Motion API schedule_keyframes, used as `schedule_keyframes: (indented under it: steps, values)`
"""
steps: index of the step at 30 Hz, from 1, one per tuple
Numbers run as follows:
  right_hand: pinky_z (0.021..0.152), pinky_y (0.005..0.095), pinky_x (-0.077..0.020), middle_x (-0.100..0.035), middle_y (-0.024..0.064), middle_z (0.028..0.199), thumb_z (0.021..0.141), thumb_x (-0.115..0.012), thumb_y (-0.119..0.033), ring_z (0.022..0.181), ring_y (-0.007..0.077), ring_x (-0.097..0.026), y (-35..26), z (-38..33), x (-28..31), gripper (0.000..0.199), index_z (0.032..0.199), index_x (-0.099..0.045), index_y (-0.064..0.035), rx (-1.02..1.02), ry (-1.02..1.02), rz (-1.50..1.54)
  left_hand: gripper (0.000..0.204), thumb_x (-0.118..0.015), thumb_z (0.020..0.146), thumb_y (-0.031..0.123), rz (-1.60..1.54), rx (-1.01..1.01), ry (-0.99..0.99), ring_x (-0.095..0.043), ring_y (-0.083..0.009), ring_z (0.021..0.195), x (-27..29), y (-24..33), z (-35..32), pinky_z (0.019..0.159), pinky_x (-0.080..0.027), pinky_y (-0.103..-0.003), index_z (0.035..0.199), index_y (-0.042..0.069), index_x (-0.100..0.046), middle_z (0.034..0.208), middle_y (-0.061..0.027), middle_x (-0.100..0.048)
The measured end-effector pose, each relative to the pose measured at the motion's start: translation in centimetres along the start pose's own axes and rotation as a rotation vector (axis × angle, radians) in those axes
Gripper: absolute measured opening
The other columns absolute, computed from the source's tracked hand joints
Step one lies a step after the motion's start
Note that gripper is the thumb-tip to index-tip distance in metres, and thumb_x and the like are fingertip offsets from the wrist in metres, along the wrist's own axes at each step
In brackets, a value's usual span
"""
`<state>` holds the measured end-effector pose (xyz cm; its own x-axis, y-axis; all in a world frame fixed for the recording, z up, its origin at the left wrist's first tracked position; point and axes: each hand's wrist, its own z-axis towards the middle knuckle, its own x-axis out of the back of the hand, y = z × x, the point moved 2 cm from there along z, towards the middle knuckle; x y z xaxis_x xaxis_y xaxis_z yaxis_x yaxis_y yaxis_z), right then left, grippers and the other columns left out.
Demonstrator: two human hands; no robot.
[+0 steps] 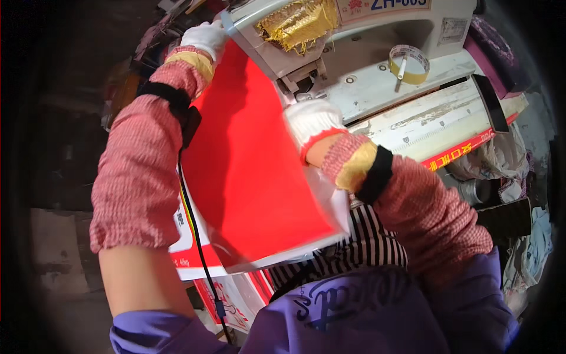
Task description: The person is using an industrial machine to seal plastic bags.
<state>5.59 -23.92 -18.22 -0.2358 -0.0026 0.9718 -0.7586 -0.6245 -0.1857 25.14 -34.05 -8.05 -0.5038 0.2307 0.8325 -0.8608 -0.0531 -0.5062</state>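
Note:
A large red and white printed plastic sack [253,159] hangs across my front, its far end running under the head of a sewing machine [250,35]. At the sack's far left edge, my left hand [203,40] in a white knit glove is closed on the material, its fingertips partly hidden beside the machine head. My right hand [313,121], also gloved in white, grips the sack's right edge close to the presser foot [303,79]; its fingers are mostly turned away from view. The sack's near end droops over my lap, slightly blurred.
On the machine bed lies a roll of yellowish tape [409,64] with a thin white stick across it. A white board with a ruler scale [424,127] borders the bed. More printed sacks [227,301] are below my lap, and plastic bags [501,156] sit at the right.

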Motion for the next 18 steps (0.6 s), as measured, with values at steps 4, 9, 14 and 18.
schedule_keyframes:
  steps: [4, 9, 14, 18]
  values:
    - [0.063, 0.0375, -0.0496, -0.064, 0.0136, 0.081, 0.07, -0.053, -0.013, 0.077, 0.0289, -0.063, 1.8, 1.3, 0.7, 0.018, 0.08, -0.067, -0.0053, 0.099, -0.096, 0.227, 0.015, -0.055, 0.074, 0.021, 0.114, -0.263, -0.344, -0.058, -0.0318, 0.076, 5.1, 3.9, -4.3, 0.067, -0.047, -0.039, 0.084, 0.012, -0.062, 0.075, -0.013, -0.061]
    - [0.052, 0.0368, -0.0474, -0.064, 0.0082, 0.069, 0.066, -0.057, -0.013, 0.058, 0.0197, -0.06, 5.0, 3.5, -0.6, 0.014, 0.076, -0.064, -0.0048, 0.247, -0.518, 0.698, 0.023, -0.058, 0.069, 0.018, -0.141, -0.624, -0.387, -0.056, -0.0308, 0.069, 14.6, 13.6, -11.4, 0.065, -0.046, -0.038, 0.09, 0.01, -0.059, 0.07, -0.0124, -0.057]
    - [0.057, 0.035, -0.0468, -0.063, 0.0085, 0.067, 0.065, -0.061, -0.019, 0.06, 0.0237, -0.06, 4.3, 3.9, -1.5, 0.021, 0.083, -0.065, -0.0082, 0.475, -0.489, 0.306, 0.052, -0.058, 0.075, 0.045, -0.212, -1.008, -1.141, -0.06, -0.0283, 0.079, 13.9, 16.7, -15.4, 0.067, -0.051, -0.039, 0.11, 0.007, -0.049, 0.09, -0.016, -0.06]
    - [0.055, 0.0343, -0.0463, -0.063, 0.0077, 0.065, 0.063, -0.06, -0.018, 0.057, 0.0239, -0.06, 4.4, 3.5, -1.6, 0.018, 0.078, -0.064, -0.0085, 0.358, -0.518, 0.453, 0.023, -0.044, 0.087, 0.018, -1.209, -0.86, -1.141, -0.056, -0.0103, 0.065, 13.4, 11.9, -13.7, 0.053, -0.047, -0.028, 0.105, 0.006, -0.05, 0.076, 0.002, -0.054]
